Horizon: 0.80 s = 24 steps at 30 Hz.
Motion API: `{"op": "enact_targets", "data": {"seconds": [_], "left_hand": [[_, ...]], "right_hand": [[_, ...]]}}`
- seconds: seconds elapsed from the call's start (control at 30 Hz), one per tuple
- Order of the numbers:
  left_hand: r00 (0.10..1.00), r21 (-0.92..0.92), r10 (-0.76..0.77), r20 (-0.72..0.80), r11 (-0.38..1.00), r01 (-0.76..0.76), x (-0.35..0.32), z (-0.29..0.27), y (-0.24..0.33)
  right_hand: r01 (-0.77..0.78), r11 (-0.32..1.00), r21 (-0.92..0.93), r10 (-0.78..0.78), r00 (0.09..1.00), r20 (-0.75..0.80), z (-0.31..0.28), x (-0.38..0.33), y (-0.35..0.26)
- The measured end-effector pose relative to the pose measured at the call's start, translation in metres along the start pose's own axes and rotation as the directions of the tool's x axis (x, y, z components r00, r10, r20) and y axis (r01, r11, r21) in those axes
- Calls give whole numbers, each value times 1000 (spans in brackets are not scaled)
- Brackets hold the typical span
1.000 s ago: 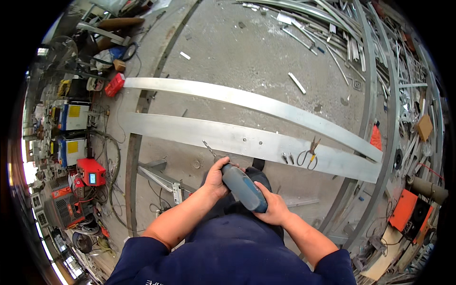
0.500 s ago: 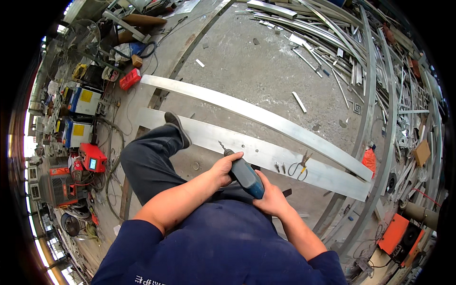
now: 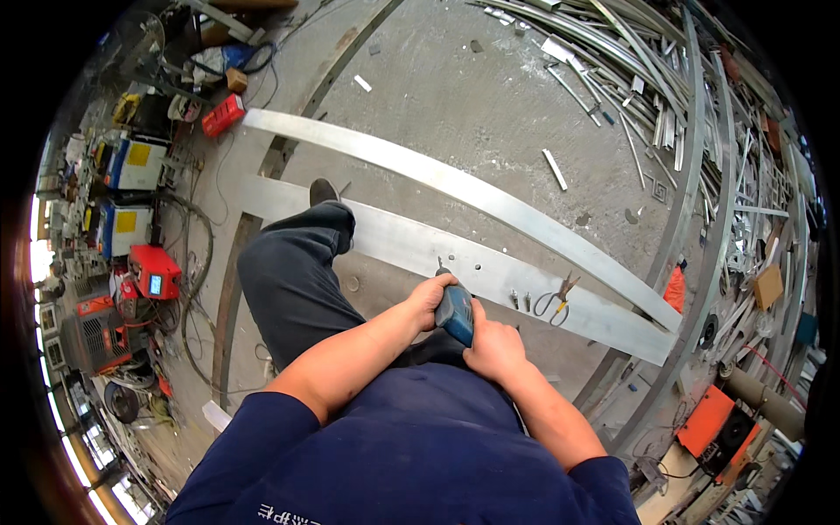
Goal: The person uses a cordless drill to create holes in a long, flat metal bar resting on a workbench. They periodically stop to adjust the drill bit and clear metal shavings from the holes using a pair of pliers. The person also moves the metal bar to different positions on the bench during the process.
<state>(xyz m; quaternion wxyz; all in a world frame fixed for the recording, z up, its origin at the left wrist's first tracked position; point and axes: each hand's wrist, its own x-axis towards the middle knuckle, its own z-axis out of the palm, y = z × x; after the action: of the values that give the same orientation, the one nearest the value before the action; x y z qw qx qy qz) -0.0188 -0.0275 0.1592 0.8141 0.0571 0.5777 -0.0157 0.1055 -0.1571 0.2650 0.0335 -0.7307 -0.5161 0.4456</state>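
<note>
Both my hands are closed around a blue-and-grey power drill [image 3: 456, 317]. My left hand [image 3: 427, 297] wraps its front body, and my right hand [image 3: 495, 347] grips the rear and handle, partly hidden. The thin bit points away from me over a flat silver metal bar [image 3: 394, 238], its tip just left of two dark holes in that bar. Whether the tip touches metal I cannot tell. Right of the holes, two small metal bits [image 3: 521, 301] lie on the bar beside scissors [image 3: 557, 302] with dark and yellow handles. My left foot [image 3: 323, 192] rests at the bar's left part.
Beyond lies a second long metal bar [image 3: 472, 192]. Dark steel rails [image 3: 234, 297] run under the bars' left and right ends. Scrap metal strips [image 3: 604, 79] pile up at the far right. Red machines [image 3: 156, 272] and cables stand left; an orange machine [image 3: 717, 429] is at lower right.
The drill has swung so that its bit points more straight ahead, and the tip has come closer to the holes. Both hands moved with it. My view has shifted slightly.
</note>
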Motion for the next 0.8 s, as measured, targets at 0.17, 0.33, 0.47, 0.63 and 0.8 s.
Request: {"op": "enact_targets", "data": {"seconds": [0.17, 0.33, 0.47, 0.63, 0.8], "left_hand": [[993, 6, -110, 42, 994, 110, 21, -25, -4], [996, -108, -29, -87, 994, 20, 36, -22, -7], [967, -89, 33, -251, 994, -57, 38, -12, 5], [958, -9, 125, -258, 991, -132, 61, -26, 2], [944, 90, 103, -313, 993, -79, 55, -29, 21]], "right_hand": [[-3, 986, -168, 22, 994, 106, 16, 43, -4], [1, 977, -215, 29, 991, 134, 18, 72, 4], [-36, 981, -192, 62, 990, 129, 20, 93, 10], [-70, 983, -170, 98, 982, 161, 26, 111, 0], [-107, 986, -128, 127, 978, 165, 35, 123, -6]]}}
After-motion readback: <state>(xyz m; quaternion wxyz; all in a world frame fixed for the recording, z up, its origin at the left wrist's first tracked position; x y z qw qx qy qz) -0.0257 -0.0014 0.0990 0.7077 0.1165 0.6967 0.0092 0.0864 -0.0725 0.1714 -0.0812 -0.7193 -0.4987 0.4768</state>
